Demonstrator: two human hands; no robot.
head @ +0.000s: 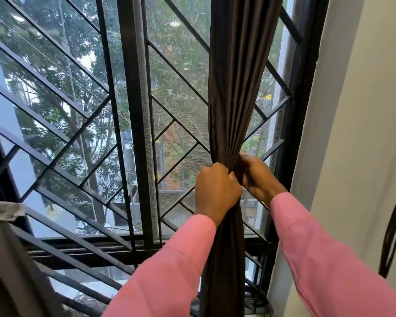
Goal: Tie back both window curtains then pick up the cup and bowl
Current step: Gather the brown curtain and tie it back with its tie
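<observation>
Head view: left hand point(216, 188) and right hand point(256, 177) touch, both fists clenched round the bunched dark brown curtain point(236, 88) near the window's right edge. Keep the gather tight at that waist while knotting. Grey fabric point(0, 248) hangs lower left; the black window grille point(78, 104) crowds close behind. Cup and bowl are unseen.

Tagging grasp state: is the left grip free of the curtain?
No, the left grip holds the gathered dark brown curtain, fingers curled round it, next to the right grip.
</observation>
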